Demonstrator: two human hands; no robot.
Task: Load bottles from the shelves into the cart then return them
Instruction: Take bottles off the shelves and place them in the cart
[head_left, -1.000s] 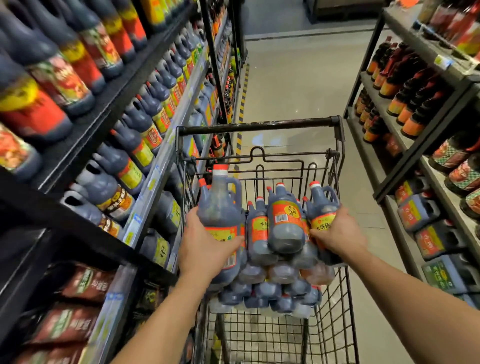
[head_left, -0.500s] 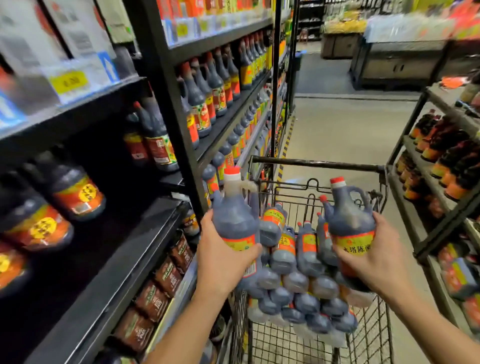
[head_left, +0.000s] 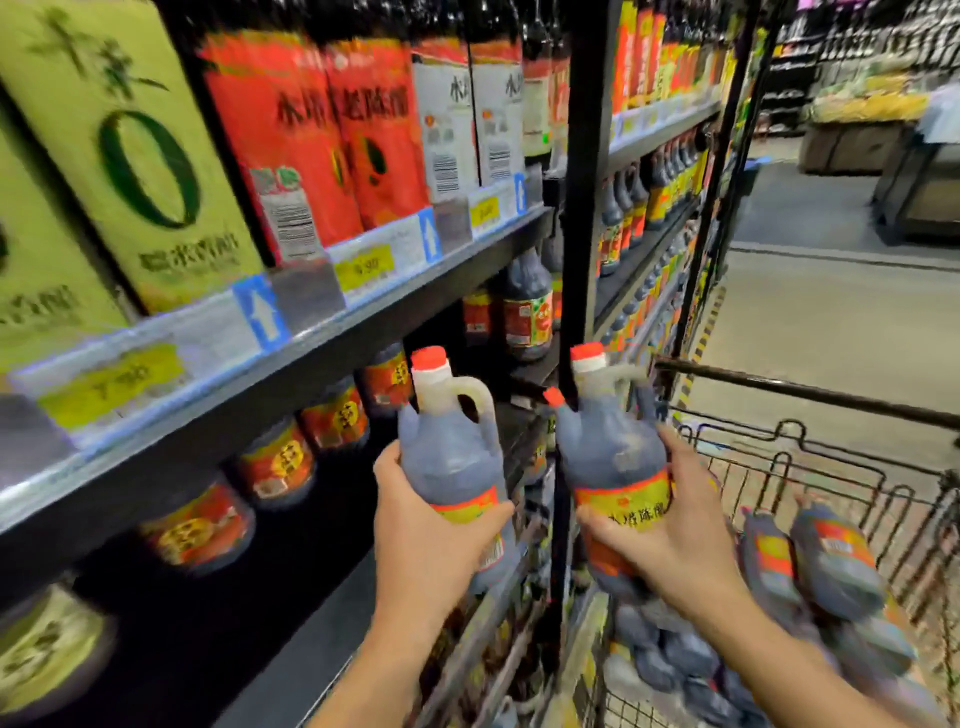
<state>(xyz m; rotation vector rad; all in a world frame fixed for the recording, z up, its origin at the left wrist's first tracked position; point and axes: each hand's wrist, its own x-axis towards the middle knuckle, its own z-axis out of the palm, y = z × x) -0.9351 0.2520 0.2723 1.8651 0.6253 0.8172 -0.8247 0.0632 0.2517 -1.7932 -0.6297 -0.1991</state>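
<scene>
Left hand (head_left: 434, 545) wrapped around one dark jug (head_left: 452, 457), right hand (head_left: 675, 551) around another jug (head_left: 613, 462) — both upright, raised beside the shelf (head_left: 311, 358), left of the cart (head_left: 810, 467) holding more bottles (head_left: 810, 561).

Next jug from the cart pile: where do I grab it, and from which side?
Grip the body at the label band on a top jug, coming from above. They lie on their sides in the cart, bodies exposed; handles aren't clearly visible.
</scene>
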